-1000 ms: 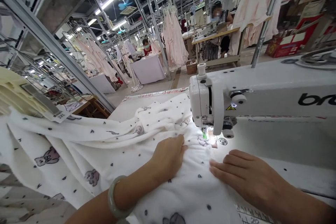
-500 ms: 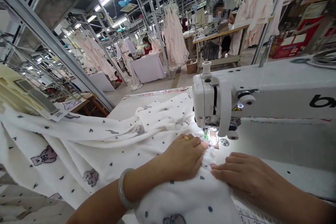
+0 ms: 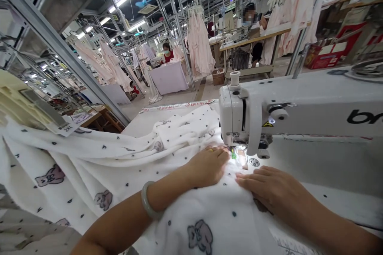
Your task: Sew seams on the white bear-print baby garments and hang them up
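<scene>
A white fabric (image 3: 119, 159) printed with small bears and dots lies spread over the sewing table and runs under the needle of a white sewing machine (image 3: 299, 107). My left hand (image 3: 206, 165), with a ring and a pale bangle on the wrist, rests on the fabric just left of the presser foot (image 3: 235, 154), fingers pressed flat and together. My right hand (image 3: 269, 191) lies flat on the fabric in front of the needle, fingers stretched out. Neither hand grips anything.
A cream plastic hanger with a 2XL size tag (image 3: 64, 127) is at the left. Racks of pink garments (image 3: 199, 44) hang behind. Two other people (image 3: 167, 51) sit at distant sewing tables (image 3: 257, 38). A ruler marking (image 3: 287, 243) shows on the table's near edge.
My left hand moved forward along the fabric up to the presser foot, and the fabric shifted toward me. My right hand edged left toward the needle.
</scene>
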A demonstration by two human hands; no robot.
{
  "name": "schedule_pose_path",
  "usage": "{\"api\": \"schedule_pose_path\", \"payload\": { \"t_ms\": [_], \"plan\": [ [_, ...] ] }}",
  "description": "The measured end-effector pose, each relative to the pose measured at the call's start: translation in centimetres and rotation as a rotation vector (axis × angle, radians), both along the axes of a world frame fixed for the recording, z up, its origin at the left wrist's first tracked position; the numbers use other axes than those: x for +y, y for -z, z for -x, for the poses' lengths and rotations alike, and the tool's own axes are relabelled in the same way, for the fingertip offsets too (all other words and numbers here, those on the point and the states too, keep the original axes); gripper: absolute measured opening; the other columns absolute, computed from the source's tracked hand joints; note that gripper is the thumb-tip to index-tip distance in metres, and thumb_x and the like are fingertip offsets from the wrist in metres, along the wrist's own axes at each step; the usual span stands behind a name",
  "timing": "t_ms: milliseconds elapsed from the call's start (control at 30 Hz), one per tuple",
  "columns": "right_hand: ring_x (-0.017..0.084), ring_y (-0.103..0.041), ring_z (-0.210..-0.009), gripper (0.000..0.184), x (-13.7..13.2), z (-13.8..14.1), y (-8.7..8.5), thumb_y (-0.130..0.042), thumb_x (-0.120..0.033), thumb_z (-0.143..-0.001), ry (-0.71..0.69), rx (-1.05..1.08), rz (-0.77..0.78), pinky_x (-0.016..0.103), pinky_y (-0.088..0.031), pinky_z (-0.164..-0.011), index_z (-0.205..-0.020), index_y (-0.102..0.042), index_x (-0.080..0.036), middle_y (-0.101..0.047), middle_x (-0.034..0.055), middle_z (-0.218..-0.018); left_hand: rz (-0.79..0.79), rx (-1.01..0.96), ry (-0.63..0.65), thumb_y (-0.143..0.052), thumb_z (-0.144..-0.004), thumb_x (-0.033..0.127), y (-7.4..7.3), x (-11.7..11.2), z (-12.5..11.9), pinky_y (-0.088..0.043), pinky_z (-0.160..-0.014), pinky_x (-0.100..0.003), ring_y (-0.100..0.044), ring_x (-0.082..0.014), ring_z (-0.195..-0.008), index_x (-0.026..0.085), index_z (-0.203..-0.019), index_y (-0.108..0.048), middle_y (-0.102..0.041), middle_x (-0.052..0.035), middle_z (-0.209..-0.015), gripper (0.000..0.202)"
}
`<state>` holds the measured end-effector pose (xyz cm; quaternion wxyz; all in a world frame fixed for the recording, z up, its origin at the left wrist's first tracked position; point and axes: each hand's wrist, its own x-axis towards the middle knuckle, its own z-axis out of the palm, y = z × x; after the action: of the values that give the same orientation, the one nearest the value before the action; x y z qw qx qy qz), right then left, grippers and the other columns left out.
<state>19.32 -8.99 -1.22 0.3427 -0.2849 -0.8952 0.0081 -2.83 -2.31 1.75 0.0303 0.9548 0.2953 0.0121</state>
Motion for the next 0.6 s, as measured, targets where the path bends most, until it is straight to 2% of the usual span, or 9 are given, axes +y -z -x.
{"api": "schedule_pose_path", "payload": {
  "t_ms": [100, 200, 267, 367, 467, 600],
  "plan": [
    [0.017, -0.069, -0.065, 0.033, 0.3, 0.0, -0.3, -0.041, -0.003, -0.103, 0.01, -0.004, 0.004, 0.033, -0.05, -0.065, -0.097, -0.069, -0.019, -0.075, -0.0011, -0.077, 0.022, 0.002, -0.007, -0.046, -0.103, 0.014, -0.7, 0.5, 0.0, -0.052, -0.106, -0.041, -0.065, -0.0266, -0.12, 0.015, -0.116, -0.061, -0.07, -0.0141, -0.116, 0.02],
    [0.018, -0.072, -0.069, 0.034, 0.3, -0.1, -0.4, -0.041, -0.004, -0.104, 0.021, 0.0, 0.002, 0.032, -0.051, -0.065, -0.096, -0.07, -0.02, -0.078, 0.0004, -0.084, 0.011, -0.01, -0.011, -0.048, -0.102, 0.012, -1.5, -0.4, 0.1, -0.049, -0.111, -0.041, -0.063, -0.0266, -0.126, 0.014, -0.116, -0.064, -0.071, -0.0134, -0.117, 0.021],
    [0.018, -0.074, -0.073, 0.033, 0.3, -0.2, -0.1, -0.042, -0.003, -0.102, 0.027, 0.006, -0.006, 0.033, -0.052, -0.068, -0.1, -0.07, -0.02, -0.08, 0.0013, -0.089, -0.003, -0.03, -0.03, -0.048, -0.102, 0.012, -1.5, -1.5, 0.2, -0.049, -0.112, -0.041, -0.062, -0.0264, -0.126, 0.015, -0.116, -0.065, -0.07, -0.0128, -0.122, 0.022],
    [0.02, -0.075, -0.074, 0.03, 0.5, -0.2, 0.3, -0.047, -0.002, -0.098, 0.037, -0.003, -0.01, 0.033, -0.054, -0.069, -0.102, -0.071, -0.02, -0.081, 0.0024, -0.091, 0.027, -0.064, -0.054, -0.047, -0.102, 0.012, -0.7, -2.1, 0.6, -0.052, -0.11, -0.04, -0.062, -0.0256, -0.128, 0.016, -0.124, -0.063, -0.068, -0.0127, -0.132, 0.027],
    [0.022, -0.075, -0.073, 0.03, 0.8, -0.1, 0.5, -0.05, 0.001, -0.093, 0.063, -0.03, -0.005, 0.035, -0.055, -0.067, -0.099, -0.072, -0.019, -0.081, 0.0048, -0.091, 0.085, -0.084, -0.074, -0.048, -0.099, 0.008, -0.3, -1.0, 0.8, -0.053, -0.11, -0.039, -0.061, -0.0249, -0.132, 0.015, -0.132, -0.06, -0.066, -0.014, -0.137, 0.036],
    [0.023, -0.076, -0.076, 0.033, 1.1, -0.1, 0.5, -0.047, 0.0, -0.092, 0.091, -0.049, -0.009, 0.037, -0.059, -0.073, -0.101, -0.073, -0.018, -0.081, 0.0057, -0.092, 0.185, -0.093, -0.042, -0.045, -0.104, 0.013, -2.0, -0.1, 0.5, -0.052, -0.109, -0.037, -0.064, -0.0222, -0.126, 0.016, -0.124, -0.064, -0.07, -0.0109, -0.128, 0.027]
  ]
}}
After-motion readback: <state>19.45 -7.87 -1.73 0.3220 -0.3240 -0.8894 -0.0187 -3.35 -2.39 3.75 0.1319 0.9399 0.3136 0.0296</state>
